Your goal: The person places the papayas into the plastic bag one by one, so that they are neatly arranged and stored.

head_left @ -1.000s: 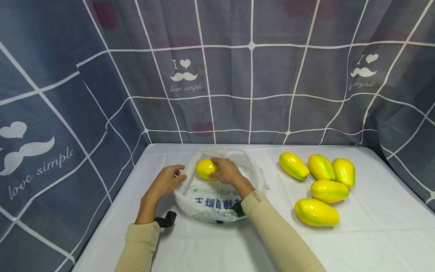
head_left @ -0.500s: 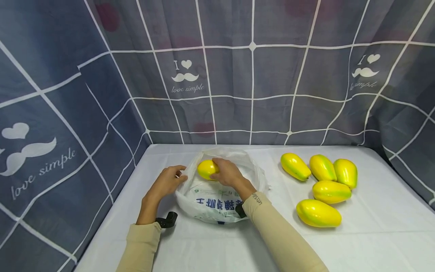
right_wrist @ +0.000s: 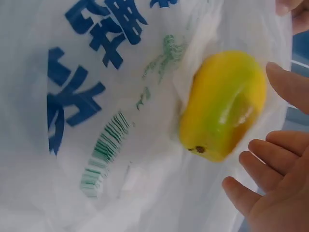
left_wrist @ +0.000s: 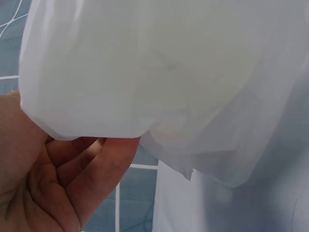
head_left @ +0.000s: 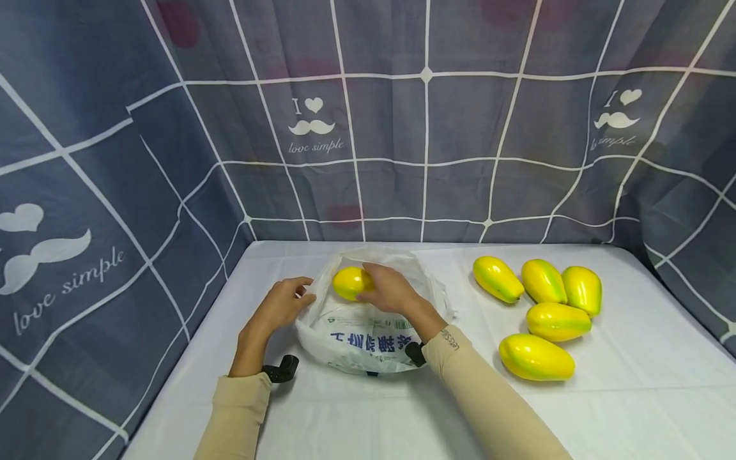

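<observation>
A white plastic bag with blue lettering lies on the table, its mouth spread wide. My left hand pinches the bag's left rim between thumb and fingers; in the left wrist view the plastic covers part of those fingers. Inside the bag is a yellow-green mango. My right hand reaches into the bag beside it. The right wrist view shows the mango resting on the plastic, with the right hand's fingers spread and slightly apart from it.
Several more mangoes lie loosely grouped on the right of the white-covered table. A dark checked curtain stands behind the table and along its left side. Black wrist cameras sit on both wrists.
My right hand has loosened from the mango and drawn back slightly to the right. The mango stays in the bag, and the left hand keeps its place at the rim.
</observation>
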`<state>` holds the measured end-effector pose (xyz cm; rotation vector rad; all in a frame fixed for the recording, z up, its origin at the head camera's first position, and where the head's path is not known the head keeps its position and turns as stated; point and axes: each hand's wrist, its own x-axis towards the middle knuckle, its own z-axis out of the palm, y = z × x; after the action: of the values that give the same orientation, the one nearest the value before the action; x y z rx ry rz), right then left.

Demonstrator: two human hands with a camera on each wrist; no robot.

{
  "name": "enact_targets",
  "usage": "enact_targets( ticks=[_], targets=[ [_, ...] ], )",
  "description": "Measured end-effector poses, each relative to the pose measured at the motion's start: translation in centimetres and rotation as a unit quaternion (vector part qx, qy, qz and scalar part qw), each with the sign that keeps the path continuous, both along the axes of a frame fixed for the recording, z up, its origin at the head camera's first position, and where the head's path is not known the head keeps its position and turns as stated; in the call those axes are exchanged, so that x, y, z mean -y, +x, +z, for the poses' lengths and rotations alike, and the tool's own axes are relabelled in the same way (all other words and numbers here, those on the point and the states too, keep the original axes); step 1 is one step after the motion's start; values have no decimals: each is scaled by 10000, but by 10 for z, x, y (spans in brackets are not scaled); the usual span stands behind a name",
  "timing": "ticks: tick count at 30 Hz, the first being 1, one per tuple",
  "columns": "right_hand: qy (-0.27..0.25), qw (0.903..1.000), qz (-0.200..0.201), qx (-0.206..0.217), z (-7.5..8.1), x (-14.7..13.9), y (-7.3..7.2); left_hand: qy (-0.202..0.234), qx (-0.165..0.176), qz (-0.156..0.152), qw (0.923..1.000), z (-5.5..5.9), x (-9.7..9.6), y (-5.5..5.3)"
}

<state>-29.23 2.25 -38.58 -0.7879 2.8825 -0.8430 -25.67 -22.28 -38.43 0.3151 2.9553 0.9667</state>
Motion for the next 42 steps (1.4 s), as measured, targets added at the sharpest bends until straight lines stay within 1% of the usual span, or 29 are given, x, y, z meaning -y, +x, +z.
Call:
enact_targets(
  ticks=[5, 11, 15, 19, 25, 33, 42],
  targets=[
    [-186, 9998, 16, -3, 7, -16, 14, -99, 22, -15, 9999, -1, -1, -2],
    [-601, 9980, 159, -67, 16, -32, 33, -121, 32, 31, 9999, -1, -1, -3],
    [-797, 9962, 268, -229, 18, -42, 44, -102, 78, 54, 9999, -3, 1, -3],
    [-1020, 9939, 279, -317, 18, -55, 57, -133, 94, 59, 9998, -4, 2, -4],
    [-1145, 9921, 115, -506, 16, -77, 74, -203, 68, 58, 9998, -5, 2, -3],
    [-997, 9922, -121, -739, 4, -115, 92, -199, 119, 36, 9997, -3, -1, -4],
    [-1091, 9906, -300, -763, 2, -148, 110, -186, 105, 35, 9998, -3, 0, -3]
  ],
)
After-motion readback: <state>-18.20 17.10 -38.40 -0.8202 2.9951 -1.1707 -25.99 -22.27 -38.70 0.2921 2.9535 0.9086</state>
